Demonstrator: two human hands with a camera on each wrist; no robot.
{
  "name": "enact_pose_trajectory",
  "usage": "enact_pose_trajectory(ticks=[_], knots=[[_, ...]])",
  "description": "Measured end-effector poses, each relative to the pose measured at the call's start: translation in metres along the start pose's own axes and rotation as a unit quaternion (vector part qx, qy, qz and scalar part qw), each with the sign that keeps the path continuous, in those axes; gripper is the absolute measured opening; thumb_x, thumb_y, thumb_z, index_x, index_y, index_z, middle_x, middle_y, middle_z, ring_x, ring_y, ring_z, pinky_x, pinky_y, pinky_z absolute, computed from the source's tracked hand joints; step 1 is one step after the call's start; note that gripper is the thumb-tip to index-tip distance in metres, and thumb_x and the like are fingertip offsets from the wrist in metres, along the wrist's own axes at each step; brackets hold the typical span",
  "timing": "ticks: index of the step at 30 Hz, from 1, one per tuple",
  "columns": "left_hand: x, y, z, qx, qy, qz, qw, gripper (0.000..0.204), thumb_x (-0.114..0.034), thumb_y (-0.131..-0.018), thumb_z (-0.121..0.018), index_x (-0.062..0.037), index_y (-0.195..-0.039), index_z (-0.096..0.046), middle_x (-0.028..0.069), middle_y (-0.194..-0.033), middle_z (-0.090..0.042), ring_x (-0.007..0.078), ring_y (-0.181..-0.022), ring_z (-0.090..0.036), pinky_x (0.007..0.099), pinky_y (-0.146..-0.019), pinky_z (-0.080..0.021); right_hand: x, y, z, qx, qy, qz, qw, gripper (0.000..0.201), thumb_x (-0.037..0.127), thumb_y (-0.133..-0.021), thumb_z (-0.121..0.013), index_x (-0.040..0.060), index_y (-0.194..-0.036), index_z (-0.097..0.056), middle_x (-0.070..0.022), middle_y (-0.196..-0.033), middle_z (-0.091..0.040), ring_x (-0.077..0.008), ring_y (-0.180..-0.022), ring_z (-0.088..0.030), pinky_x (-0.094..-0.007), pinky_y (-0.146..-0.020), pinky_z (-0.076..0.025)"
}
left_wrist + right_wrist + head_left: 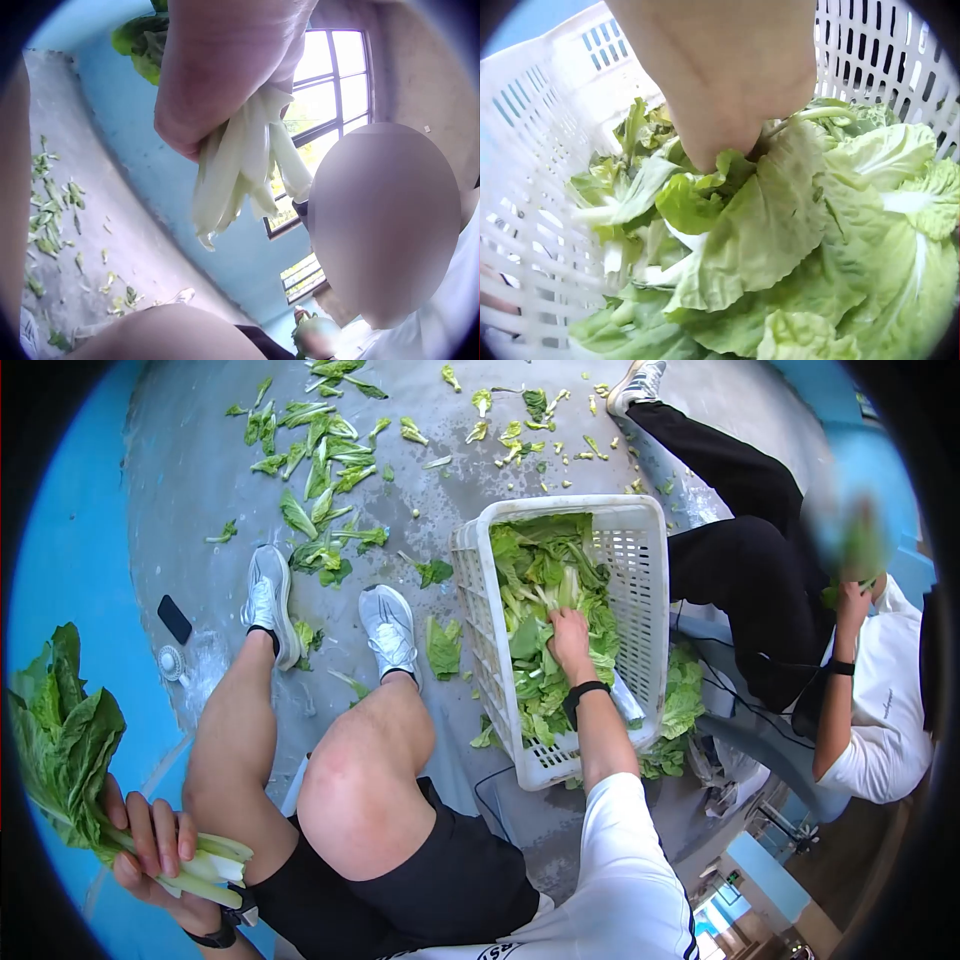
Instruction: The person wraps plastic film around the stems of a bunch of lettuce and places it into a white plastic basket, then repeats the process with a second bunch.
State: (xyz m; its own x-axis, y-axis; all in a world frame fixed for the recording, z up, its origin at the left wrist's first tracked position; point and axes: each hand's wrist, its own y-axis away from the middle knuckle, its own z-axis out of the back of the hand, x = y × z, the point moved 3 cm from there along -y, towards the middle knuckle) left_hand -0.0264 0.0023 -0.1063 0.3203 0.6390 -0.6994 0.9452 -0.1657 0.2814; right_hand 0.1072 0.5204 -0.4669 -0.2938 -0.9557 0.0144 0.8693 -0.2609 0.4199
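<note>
One bunch (65,745) is in the left hand (150,850), its fingers and thumb curled round the pale stalks. The right hand (568,638) reaches into leaves (535,685) inside the crate (575,505); its fingertips are hidden, so its grip cannot be told. More leaves lie on the floor (195,490).
</note>
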Motion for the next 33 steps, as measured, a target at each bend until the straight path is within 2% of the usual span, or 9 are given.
enact_pose_trajectory(ticks=[4,9,12,14,17,19,24,27,33], knots=[[0.002,0.006,-0.003,0.002,-0.002,-0.002,1.0,0.034,-0.007,-0.089,-0.064,-0.0072,-0.105,-0.034,-0.0002,-0.067,-0.04,0.0105,-0.058,-0.044,0.0295,-0.063,-0.044,0.009,0.019,0.003,-0.018,-0.068,0.03,0.997,0.022,0.002,-0.066,-0.064,0.0087,-0.087,-0.065,-0.0138,-0.09,-0.062,-0.032,-0.095,-0.058,-0.0422,-0.088,-0.045],[-0.001,0.013,-0.003,-0.011,-0.01,-0.013,1.0,0.035,-0.008,-0.088,-0.065,-0.0076,-0.105,-0.035,-0.0006,-0.066,-0.04,0.0109,-0.057,-0.046,0.0303,-0.062,-0.045,0.038,0.064,0.031,0.24,-0.052,0.033,0.969,0.045,0.027,-0.067,-0.074,0.0101,-0.109,-0.068,-0.0181,-0.119,-0.06,-0.0342,-0.116,-0.054,-0.0404,-0.108,-0.036],[-0.006,0.017,0.0,-0.024,-0.015,-0.015,0.999,0.035,-0.008,-0.089,-0.065,-0.0075,-0.105,-0.034,-0.0006,-0.066,-0.04,0.0108,-0.057,-0.045,0.0302,-0.061,-0.044,0.032,0.064,0.043,0.237,-0.13,0.027,0.962,0.062,0.042,-0.066,-0.076,0.0101,-0.118,-0.066,-0.0195,-0.135,-0.051,-0.0353,-0.126,-0.047,-0.0395,-0.114,-0.029],[-0.009,0.017,0.004,-0.03,-0.02,-0.014,0.999,0.035,-0.008,-0.089,-0.065,-0.0074,-0.105,-0.034,-0.0006,-0.066,-0.04,0.0108,-0.057,-0.045,0.0303,-0.061,-0.044,0.024,0.038,0.049,0.223,-0.219,0.016,0.95,0.059,0.045,-0.069,-0.075,0.0087,-0.114,-0.067,-0.0209,-0.134,-0.053,-0.0346,-0.122,-0.052,-0.0409,-0.108,-0.036],[-0.012,0.015,0.006,0.005,-0.012,0.003,1.0,0.032,-0.006,-0.09,-0.061,-0.0057,-0.109,-0.035,0.0005,-0.07,-0.037,0.0101,-0.06,-0.041,0.0284,-0.063,-0.041,0.012,-0.006,0.062,0.122,-0.258,-0.152,0.946,0.057,0.047,-0.077,-0.071,0.0054,-0.115,-0.064,-0.0219,-0.118,-0.062,-0.0345,-0.108,-0.061,-0.0413,-0.096,-0.046],[-0.01,0.01,0.001,0.001,-0.014,-0.005,1.0,0.032,-0.006,-0.091,-0.06,-0.0054,-0.11,-0.035,0.0006,-0.07,-0.037,0.0103,-0.06,-0.04,0.0279,-0.062,-0.04,-0.012,-0.03,0.022,-0.1,-0.219,-0.166,0.956,0.058,0.039,-0.073,-0.076,0.0009,-0.114,-0.06,-0.023,-0.111,-0.063,-0.0381,-0.106,-0.06,-0.042,-0.092,-0.047],[-0.012,0.015,0.014,-0.017,-0.027,0.003,0.999,0.032,-0.005,-0.091,-0.059,-0.0047,-0.111,-0.035,0.0011,-0.071,-0.037,0.0106,-0.06,-0.039,0.0266,-0.061,-0.04,-0.019,-0.054,-0.025,-0.124,-0.161,-0.255,0.945,0.057,0.032,-0.071,-0.078,-0.0031,-0.111,-0.057,-0.0243,-0.115,-0.06,-0.041,-0.103,-0.059,-0.0457,-0.093,-0.046],[-0.009,0.013,0.017,-0.04,-0.033,-0.004,0.999,0.032,-0.005,-0.091,-0.059,-0.0045,-0.111,-0.035,0.0012,-0.071,-0.037,0.0106,-0.06,-0.039,0.0268,-0.061,-0.041,-0.006,-0.055,-0.022,-0.029,-0.134,-0.295,0.946,0.059,0.033,-0.074,-0.075,-0.0044,-0.115,-0.053,-0.0283,-0.124,-0.052,-0.0393,-0.113,-0.054,-0.0454,-0.093,-0.047],[-0.007,0.004,0.015,-0.046,-0.013,-0.002,0.999,0.038,-0.004,-0.091,-0.059,-0.0017,-0.119,-0.034,0.0012,-0.072,-0.037,0.0108,-0.06,-0.041,0.0272,-0.063,-0.042,-0.005,-0.042,-0.011,-0.145,-0.192,-0.237,0.941,0.043,0.03,-0.076,-0.069,-0.0011,-0.103,-0.06,-0.0251,-0.087,-0.066,-0.0438,-0.084,-0.063,-0.0494,-0.076,-0.05]])
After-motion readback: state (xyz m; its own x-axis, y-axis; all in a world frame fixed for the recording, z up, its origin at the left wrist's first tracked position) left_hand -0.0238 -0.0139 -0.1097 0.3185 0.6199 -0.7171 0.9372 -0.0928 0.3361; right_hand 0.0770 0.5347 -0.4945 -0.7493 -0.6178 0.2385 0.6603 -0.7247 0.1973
